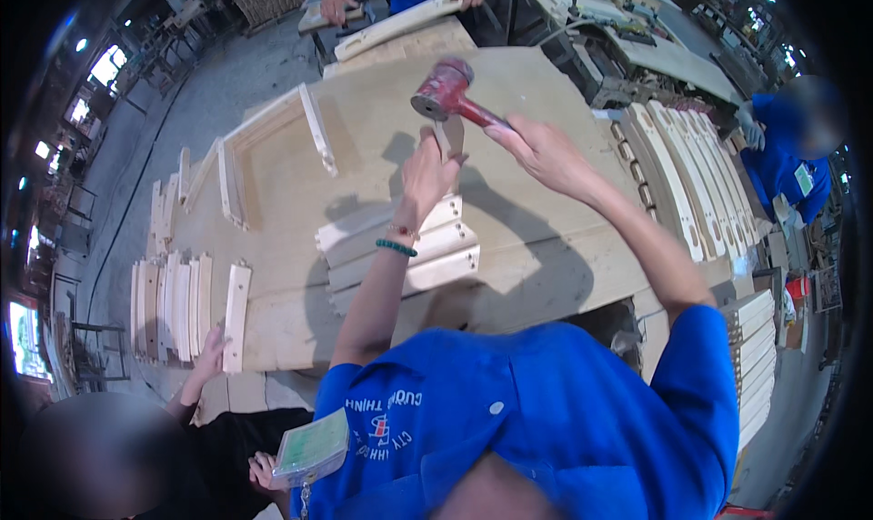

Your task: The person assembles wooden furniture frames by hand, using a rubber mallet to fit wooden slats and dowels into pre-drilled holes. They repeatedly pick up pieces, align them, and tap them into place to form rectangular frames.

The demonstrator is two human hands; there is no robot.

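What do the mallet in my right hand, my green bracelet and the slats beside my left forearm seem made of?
Mallet: scuffed red, paint-like finish with pale patches, perhaps over metal or hard plastic; unclear which.
Green bracelet: rounded beads, perhaps stone, glass or plastic.
Slats: probably smooth, unpainted wood, judging by the pale tan colour and dark holes.

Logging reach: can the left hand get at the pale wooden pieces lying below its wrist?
Not right now, I think: the left hand grips a separate wooden part near the red mallet. Otherwise the pale wooden pieces lie close, apparently unobstructed.
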